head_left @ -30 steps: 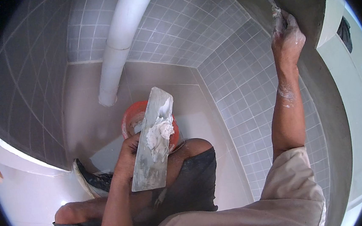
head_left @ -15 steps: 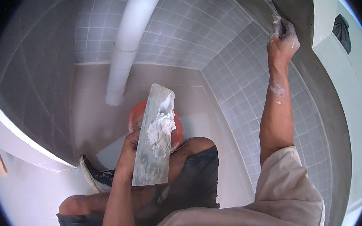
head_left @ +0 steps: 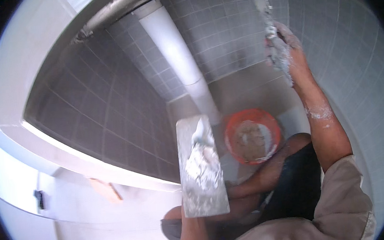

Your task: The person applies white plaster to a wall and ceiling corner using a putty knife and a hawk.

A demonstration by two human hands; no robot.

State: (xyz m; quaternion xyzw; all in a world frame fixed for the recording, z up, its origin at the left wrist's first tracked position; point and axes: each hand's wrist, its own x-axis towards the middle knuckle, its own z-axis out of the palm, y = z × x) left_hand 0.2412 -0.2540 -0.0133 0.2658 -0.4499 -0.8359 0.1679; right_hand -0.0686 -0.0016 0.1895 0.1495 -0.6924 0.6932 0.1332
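My left forearm (head_left: 193, 237) rises to a flat rectangular plastering trowel (head_left: 185, 143), whose plate hides my left hand and its grip. On the plate lies a heap of white putty (head_left: 203, 168). Up at the right, my right hand (head_left: 286, 45) is closed round a narrow putty knife (head_left: 264, 8). Putty is smeared along its blade and over the lower end of its handle. The knife is held in the air, apart from the trowel. Dried white smears mark my right hand and forearm.
An orange-red bucket (head_left: 273, 123) with pale putty inside stands on the floor by my bent leg. Behind it a white pipe (head_left: 172, 45) slants down to the floor. Grey tiled walls surround the corner; a pale ledge (head_left: 114, 161) runs along the left.
The view has swung left. My right hand and the putty knife have come away from the grey wall edge at the upper right. The trowel no longer covers the bucket.
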